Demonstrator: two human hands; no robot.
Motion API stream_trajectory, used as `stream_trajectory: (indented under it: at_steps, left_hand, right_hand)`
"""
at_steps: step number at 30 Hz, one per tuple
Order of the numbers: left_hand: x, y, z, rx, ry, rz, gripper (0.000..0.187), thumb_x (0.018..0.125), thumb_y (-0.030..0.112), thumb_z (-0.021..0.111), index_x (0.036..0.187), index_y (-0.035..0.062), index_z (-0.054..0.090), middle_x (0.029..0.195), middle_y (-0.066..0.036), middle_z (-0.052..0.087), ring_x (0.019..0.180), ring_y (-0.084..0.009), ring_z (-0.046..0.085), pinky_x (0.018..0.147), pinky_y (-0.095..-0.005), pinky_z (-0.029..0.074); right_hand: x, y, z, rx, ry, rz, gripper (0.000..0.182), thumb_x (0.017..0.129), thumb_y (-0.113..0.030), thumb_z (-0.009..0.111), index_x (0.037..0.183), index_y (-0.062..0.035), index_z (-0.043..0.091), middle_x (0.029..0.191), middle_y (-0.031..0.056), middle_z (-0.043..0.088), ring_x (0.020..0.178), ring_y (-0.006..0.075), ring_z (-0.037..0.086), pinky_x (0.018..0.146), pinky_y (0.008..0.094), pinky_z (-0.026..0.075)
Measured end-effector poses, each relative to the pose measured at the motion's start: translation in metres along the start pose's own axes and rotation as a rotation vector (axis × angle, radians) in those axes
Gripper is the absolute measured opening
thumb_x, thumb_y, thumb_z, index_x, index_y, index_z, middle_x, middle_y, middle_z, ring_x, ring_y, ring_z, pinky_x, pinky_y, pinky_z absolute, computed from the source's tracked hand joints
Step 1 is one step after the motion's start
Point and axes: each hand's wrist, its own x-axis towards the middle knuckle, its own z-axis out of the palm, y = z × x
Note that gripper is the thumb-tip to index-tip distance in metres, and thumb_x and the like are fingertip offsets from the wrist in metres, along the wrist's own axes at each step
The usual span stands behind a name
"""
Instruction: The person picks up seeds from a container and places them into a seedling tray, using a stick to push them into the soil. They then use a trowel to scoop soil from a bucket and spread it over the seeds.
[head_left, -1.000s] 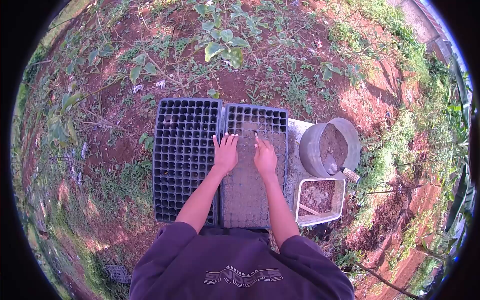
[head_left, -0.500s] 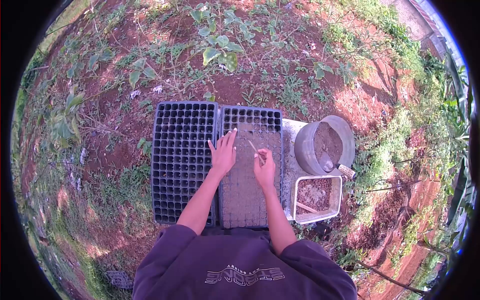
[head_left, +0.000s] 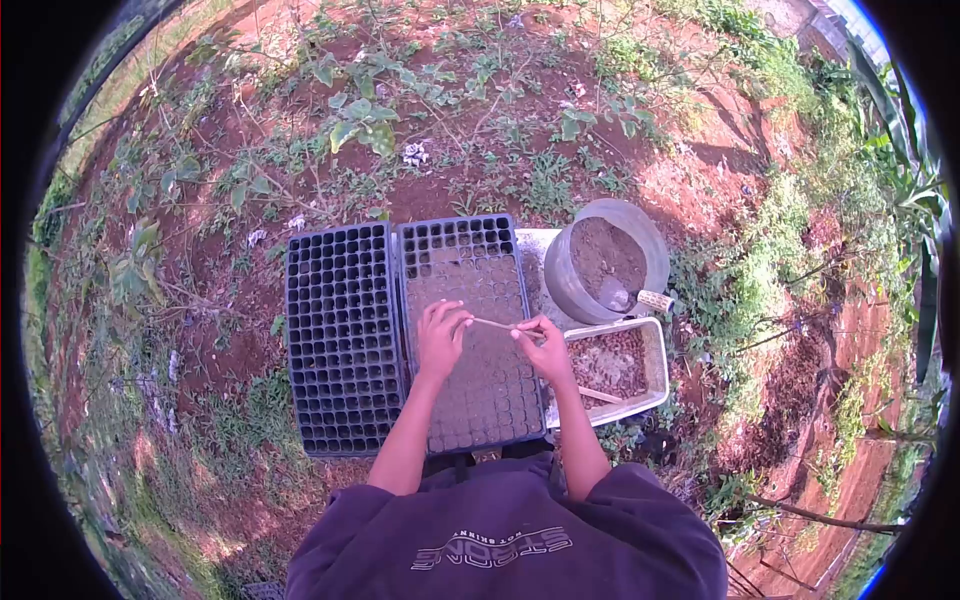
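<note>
A thin stick (head_left: 492,323) is stretched between my two hands above the soil-filled seed tray (head_left: 480,385). My left hand (head_left: 441,338) pinches its left end, and my right hand (head_left: 543,350) grips the other end. Most cells of this tray hold brown soil; the rows at its far end look dark and unfilled. Beside it on the left lies a black seed tray (head_left: 343,340) with empty cells.
A round tub (head_left: 572,285) of soil with a scoop (head_left: 614,294) inside stands to the right. Nearer me is a rectangular container (head_left: 655,365) with reddish-brown pieces and a flat stick (head_left: 600,396). Weeds and bare red earth surround the trays.
My left hand has come off the tray surface and taken the stick's other end. The stick has turned nearly level. The camera view has shifted, so trays and containers appear further left.
</note>
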Motion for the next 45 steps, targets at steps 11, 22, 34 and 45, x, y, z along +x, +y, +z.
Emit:
stream_trajectory:
  at_steps: [11, 22, 34, 45]
  left_hand:
    - [-0.083, 0.102, 0.079, 0.09, -0.017, -0.083, 0.011, 0.083, 0.02, 0.067, 0.092, 0.013, 0.067, 0.108, 0.0, 0.061, 0.116, -0.0264, 0.048, 0.093, -0.0422, 0.038]
    - [-0.132, 0.155, 0.137, 0.12, -0.117, -0.088, 0.012, 0.081, 0.021, 0.068, 0.091, 0.0145, 0.067, 0.121, -0.004, 0.053, 0.119, -0.0292, 0.044, 0.093, -0.0449, 0.04]
    - [-0.132, 0.151, 0.145, 0.193, -0.233, -0.095, 0.021, 0.081, 0.021, 0.067, 0.101, 0.0126, 0.064, 0.133, -0.011, 0.044, 0.123, -0.0357, 0.04, 0.098, -0.0485, 0.04]
    - [-0.109, 0.148, 0.164, 0.394, -0.363, -0.035, 0.057, 0.082, 0.015, 0.058, 0.133, -0.001, 0.039, 0.147, -0.018, 0.024, 0.137, -0.0414, 0.022, 0.109, -0.0512, 0.028]
  right_hand:
    - [-0.057, 0.035, -0.113, -0.598, -0.003, -0.29, 0.014, 0.078, -0.014, 0.071, 0.09, -0.0102, 0.07, 0.091, 0.01, 0.059, 0.097, 0.0308, 0.053, 0.089, 0.0411, 0.041]
    - [-0.106, 0.082, -0.18, -0.784, 0.017, -0.259, 0.012, 0.076, -0.017, 0.072, 0.088, -0.0137, 0.071, 0.093, 0.0077, 0.058, 0.094, 0.0313, 0.05, 0.085, 0.0427, 0.042]
    - [-0.113, 0.117, -0.178, -0.786, 0.071, -0.215, 0.011, 0.076, -0.018, 0.071, 0.087, -0.0145, 0.072, 0.09, 0.0094, 0.059, 0.09, 0.0314, 0.052, 0.083, 0.0426, 0.043]
    - [-0.085, 0.14, -0.184, -0.965, 0.145, 0.011, 0.009, 0.078, -0.019, 0.066, 0.084, -0.0188, 0.073, 0.098, 0.0074, 0.063, 0.11, 0.0347, 0.045, 0.093, 0.0458, 0.039]
